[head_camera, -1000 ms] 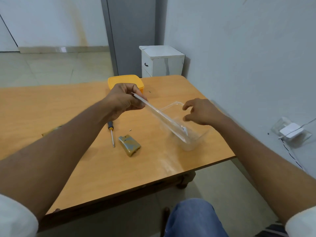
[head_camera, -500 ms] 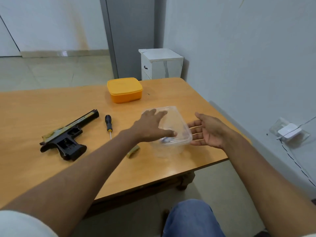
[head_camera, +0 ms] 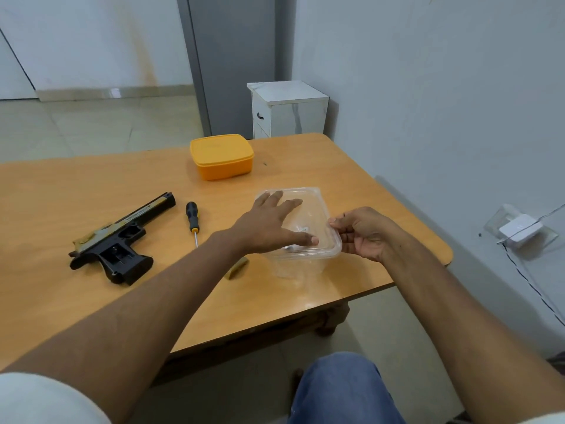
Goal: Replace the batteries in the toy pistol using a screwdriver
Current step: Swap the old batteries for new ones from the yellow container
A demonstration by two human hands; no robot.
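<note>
The left hand (head_camera: 269, 226) lies flat on the lid of a clear plastic box (head_camera: 305, 240), with its fingers straight and spread and its thumb at the near edge. The right hand (head_camera: 363, 232) holds the right rim of the same box, with its fingertips curled on the edge. Something small and pale lies inside the box, but it is too blurry to tell what it is. A small olive piece (head_camera: 237, 267) peeks out from under the left arm, just beside the box. The screwdriver (head_camera: 192, 220) lies on the worktop (head_camera: 91, 295) to the left of the left hand. The toy pistol (head_camera: 120, 240) lies on its side further left, apart from both hands. An orange box (head_camera: 221, 156) with its lid on sits behind them.
</note>
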